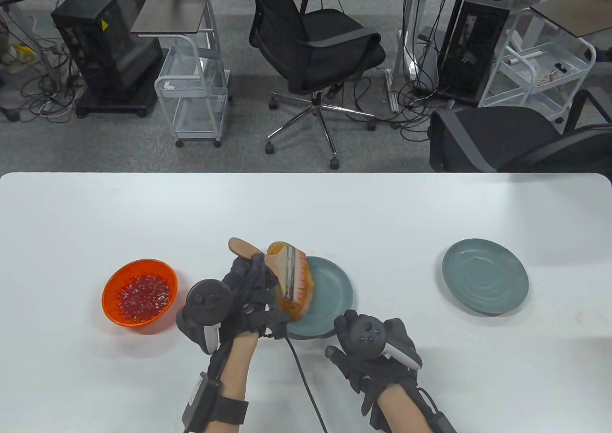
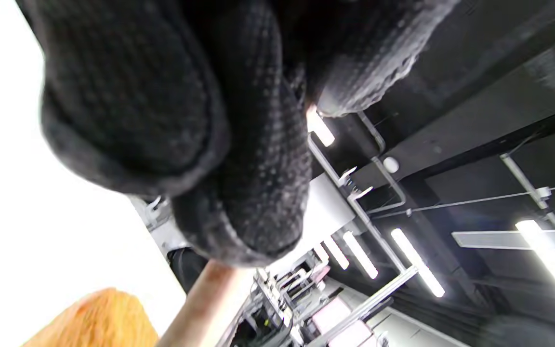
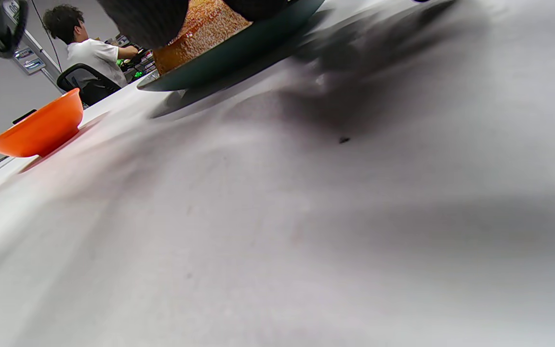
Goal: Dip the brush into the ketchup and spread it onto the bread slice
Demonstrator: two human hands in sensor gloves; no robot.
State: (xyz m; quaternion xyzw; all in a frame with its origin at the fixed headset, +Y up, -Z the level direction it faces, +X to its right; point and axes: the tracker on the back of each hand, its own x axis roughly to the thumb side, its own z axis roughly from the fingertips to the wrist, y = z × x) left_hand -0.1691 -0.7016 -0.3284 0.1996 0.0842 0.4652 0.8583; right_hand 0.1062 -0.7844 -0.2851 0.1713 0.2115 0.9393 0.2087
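Your white table (image 1: 143, 213) stands before office chairs (image 1: 315, 45) and carts. Your left hand (image 1: 248, 294) grips the brush (image 1: 287, 272), fingers closed, over the bread slice (image 1: 299, 294) on the plate (image 1: 334, 284). Your right hand (image 1: 377, 351) rests beside it, finger spread unclear. The ketchup bowl (image 1: 139, 293) sits left.

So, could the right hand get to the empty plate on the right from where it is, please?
Probably yes. The right hand rests on the table near the plate with the bread, holding nothing that shows, and only bare table lies between it and the empty plate.
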